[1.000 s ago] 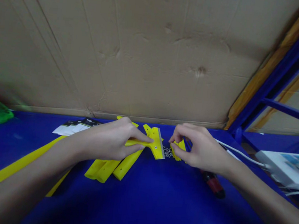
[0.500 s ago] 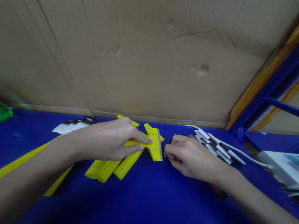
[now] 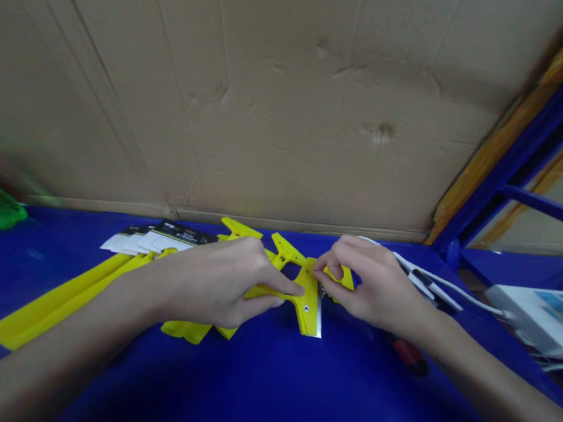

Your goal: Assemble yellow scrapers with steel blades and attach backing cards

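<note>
My left hand (image 3: 234,280) is closed round the handle of a yellow scraper (image 3: 310,288), its index finger pressed along the neck. The scraper's wide head points right, with a thin metal blade along its edge and a small screw in its lower half. At the upper end of that head, my right hand (image 3: 363,273) brings thumb and index finger together in a pinch; anything between them is too small to make out. Beneath the right hand lies a yellow piece (image 3: 345,281) beside several tiny metal parts, partly hidden. More yellow scrapers (image 3: 287,248) lie behind and under my left hand.
Black-and-white cards (image 3: 171,234) and long yellow pieces (image 3: 58,298) lie to the left on the blue table (image 3: 262,390). A red-and-black handle (image 3: 410,355) sits below my right wrist. Farther right are white-and-black items (image 3: 422,286), a cable and a white box (image 3: 532,318). Cardboard (image 3: 292,105) stands behind.
My left hand has shifted the scraper right and slightly toward me. The right hand has risen from the small parts to the upper end of the scraper's head.
</note>
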Demonstrator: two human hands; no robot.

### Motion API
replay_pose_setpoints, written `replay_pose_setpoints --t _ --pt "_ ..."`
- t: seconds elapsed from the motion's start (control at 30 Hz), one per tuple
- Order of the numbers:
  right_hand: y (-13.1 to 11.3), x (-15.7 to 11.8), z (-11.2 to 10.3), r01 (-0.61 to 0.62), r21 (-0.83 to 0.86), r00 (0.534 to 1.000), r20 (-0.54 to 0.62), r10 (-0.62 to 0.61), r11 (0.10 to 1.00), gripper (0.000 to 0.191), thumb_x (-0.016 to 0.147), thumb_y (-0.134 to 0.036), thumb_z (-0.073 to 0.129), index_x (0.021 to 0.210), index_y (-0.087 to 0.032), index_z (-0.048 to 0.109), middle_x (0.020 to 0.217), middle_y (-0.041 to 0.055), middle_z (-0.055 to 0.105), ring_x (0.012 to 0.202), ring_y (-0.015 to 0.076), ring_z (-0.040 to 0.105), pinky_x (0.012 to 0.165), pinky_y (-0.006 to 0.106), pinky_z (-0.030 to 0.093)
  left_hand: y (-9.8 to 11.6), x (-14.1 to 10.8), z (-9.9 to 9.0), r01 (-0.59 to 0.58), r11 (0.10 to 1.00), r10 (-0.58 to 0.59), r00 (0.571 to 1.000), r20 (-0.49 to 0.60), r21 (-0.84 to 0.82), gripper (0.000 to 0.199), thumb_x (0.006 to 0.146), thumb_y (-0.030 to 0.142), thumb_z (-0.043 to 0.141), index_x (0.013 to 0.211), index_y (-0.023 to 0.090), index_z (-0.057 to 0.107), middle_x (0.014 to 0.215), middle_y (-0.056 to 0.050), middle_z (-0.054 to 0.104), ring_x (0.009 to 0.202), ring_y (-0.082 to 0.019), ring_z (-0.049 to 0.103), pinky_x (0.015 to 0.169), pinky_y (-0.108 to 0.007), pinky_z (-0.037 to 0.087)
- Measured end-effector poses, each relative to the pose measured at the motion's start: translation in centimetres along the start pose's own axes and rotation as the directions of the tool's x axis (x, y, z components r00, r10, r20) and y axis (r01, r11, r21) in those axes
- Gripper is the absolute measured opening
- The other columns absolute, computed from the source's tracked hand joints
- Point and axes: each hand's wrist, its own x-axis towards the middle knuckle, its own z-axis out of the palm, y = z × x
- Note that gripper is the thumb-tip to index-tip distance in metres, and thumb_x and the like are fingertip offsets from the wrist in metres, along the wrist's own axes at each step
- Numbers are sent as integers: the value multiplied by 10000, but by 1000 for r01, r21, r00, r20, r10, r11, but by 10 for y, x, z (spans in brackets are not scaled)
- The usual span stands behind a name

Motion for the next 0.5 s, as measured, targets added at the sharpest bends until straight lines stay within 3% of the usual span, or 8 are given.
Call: replay_pose_setpoints --t 0.17,0.37,0.43,0.5 --pt "-4 0 -2 171 -181 985 63 -162 968 260 1022 -103 535 787 -173 622 786 92 693 738 197 602 679 307 442 3 0 -2 -35 999 34 999 -34 -31 292 974 214 656 1210 297 806 785 -11 822 643 -173 730 582 -255 498" --pt "-8 0 -5 303 -267 953 96 -287 915 207 954 -74 557 794 -145 666 841 116 743 774 230 581 673 358 430 -3 -1 -4 -73 996 68 994 -83 -59 304 996 216 645 1249 306 788 822 -13 838 616 -158 735 556 -237 493" --pt "-9 0 -6 294 -242 955 105 -277 925 176 924 -81 559 800 -147 665 859 123 744 781 237 588 687 369 440 -4 -2 -6 -81 995 75 992 -105 -55 321 1000 208 638 1267 321 778 875 -8 849 659 -157 754 595 -233 511" --pt "-10 -1 -6 204 -140 978 75 -195 969 163 911 -107 560 783 -167 640 829 108 716 778 227 608 701 359 461 -5 -2 -6 -81 996 76 991 -110 -46 325 1000 206 637 1267 326 777 910 -4 855 689 -158 765 623 -232 523"
